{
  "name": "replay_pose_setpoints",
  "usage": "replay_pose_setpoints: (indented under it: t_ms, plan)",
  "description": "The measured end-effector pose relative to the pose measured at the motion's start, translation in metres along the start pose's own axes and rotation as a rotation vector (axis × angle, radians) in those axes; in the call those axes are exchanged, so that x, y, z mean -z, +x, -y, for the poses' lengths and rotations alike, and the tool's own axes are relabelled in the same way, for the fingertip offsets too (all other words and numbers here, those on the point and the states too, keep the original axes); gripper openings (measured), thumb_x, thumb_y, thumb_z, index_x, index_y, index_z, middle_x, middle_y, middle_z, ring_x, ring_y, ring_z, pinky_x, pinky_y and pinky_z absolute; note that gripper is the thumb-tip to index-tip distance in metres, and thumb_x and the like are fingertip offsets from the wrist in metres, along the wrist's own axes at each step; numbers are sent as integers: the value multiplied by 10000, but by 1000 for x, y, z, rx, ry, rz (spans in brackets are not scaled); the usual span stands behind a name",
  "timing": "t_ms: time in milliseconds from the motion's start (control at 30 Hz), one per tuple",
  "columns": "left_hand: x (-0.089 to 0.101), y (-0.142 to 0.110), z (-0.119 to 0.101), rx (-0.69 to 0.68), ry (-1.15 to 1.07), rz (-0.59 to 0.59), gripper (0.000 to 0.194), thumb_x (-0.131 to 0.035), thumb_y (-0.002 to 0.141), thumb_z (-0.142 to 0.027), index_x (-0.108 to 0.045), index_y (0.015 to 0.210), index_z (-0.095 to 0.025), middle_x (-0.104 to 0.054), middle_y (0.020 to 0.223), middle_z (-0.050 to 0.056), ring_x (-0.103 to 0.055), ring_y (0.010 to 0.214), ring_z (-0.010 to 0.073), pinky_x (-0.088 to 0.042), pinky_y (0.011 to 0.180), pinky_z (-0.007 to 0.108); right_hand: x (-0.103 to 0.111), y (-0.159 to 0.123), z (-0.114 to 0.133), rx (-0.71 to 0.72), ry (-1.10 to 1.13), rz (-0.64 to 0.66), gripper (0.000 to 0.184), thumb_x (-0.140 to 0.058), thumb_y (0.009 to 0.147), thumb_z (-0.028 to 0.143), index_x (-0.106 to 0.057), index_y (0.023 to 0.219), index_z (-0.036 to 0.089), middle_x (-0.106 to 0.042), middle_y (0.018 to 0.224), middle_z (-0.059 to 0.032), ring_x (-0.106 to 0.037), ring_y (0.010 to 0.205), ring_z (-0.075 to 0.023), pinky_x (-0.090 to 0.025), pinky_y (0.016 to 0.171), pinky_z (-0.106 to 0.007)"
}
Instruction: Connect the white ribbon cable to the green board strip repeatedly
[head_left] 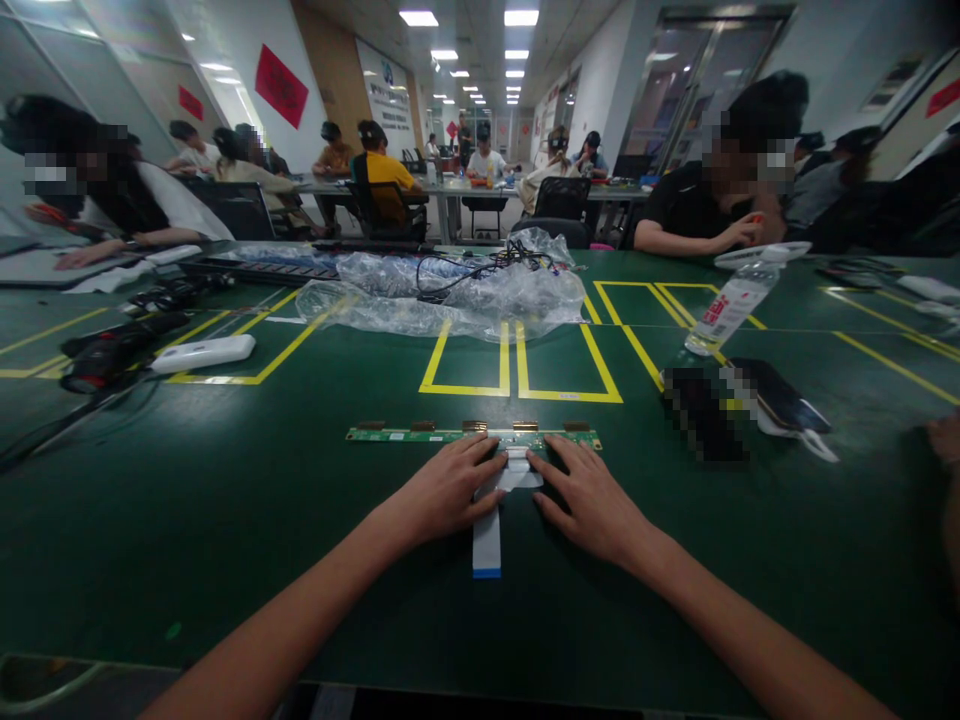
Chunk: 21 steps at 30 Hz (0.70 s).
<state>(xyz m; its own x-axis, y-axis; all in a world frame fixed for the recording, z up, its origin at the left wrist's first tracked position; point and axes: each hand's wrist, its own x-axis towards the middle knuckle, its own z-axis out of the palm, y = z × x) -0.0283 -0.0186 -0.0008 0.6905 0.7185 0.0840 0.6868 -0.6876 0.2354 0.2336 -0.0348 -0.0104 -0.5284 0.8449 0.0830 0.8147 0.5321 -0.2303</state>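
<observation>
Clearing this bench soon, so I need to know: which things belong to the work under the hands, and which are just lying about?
Seemingly in use, at the fingertips:
- green circuit strip
- white ribbon cable with a blue end

Apparently just lying about:
- clear plastic wrap
- bottle
- white handheld item

Just beyond the fingers [484, 468], the circuit board [435, 437] lies crosswise on the table [262, 500]; a ribbon cable [487, 548] runs from the left fingers toward the person. Farther ahead sits plastic wrap [457, 305]; ahead and right, a bottle [735, 305].
</observation>
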Motion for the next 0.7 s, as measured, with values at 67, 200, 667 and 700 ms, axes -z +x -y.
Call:
replay_pose_setpoints:
  t_ms: [67,200,667,700]
  plan:
    - [0,0,0,-2,4,-4,518,-472,1005,-462,-488,1459,-214,-444,1539,154,-404,1432,328,-366,1152,530,0,0,1,-1,-6,-6,571,-511,970,444,-455,1508,259,-387,1583,-135,-324,1460,-363,-262,1176,-597]
    - [2,1,-2,-5,23,9,505,-471,1006,-441,-491,1451,-205,-444,1526,164,-424,1409,335,-387,1131,528,2,1,3,-1,-27,-6,567,-521,962,442,-479,1493,248,-411,1560,-150,-362,1432,-373,-295,1159,-589]
    - [5,3,-6,7,31,16,499,-454,1006,-441,-499,1444,-206,-445,1517,162,-428,1395,349,-400,1113,530,4,2,-1,7,-35,-6,582,-530,951,471,-482,1490,257,-429,1538,-160,-388,1405,-377,-321,1135,-587]
    - [5,3,-5,7,30,14,498,-456,1006,-443,-502,1442,-208,-448,1515,160,-428,1395,347,-397,1113,530,4,2,-1,7,-38,-5,582,-531,951,467,-482,1491,254,-429,1537,-164,-389,1404,-377,-322,1135,-585]
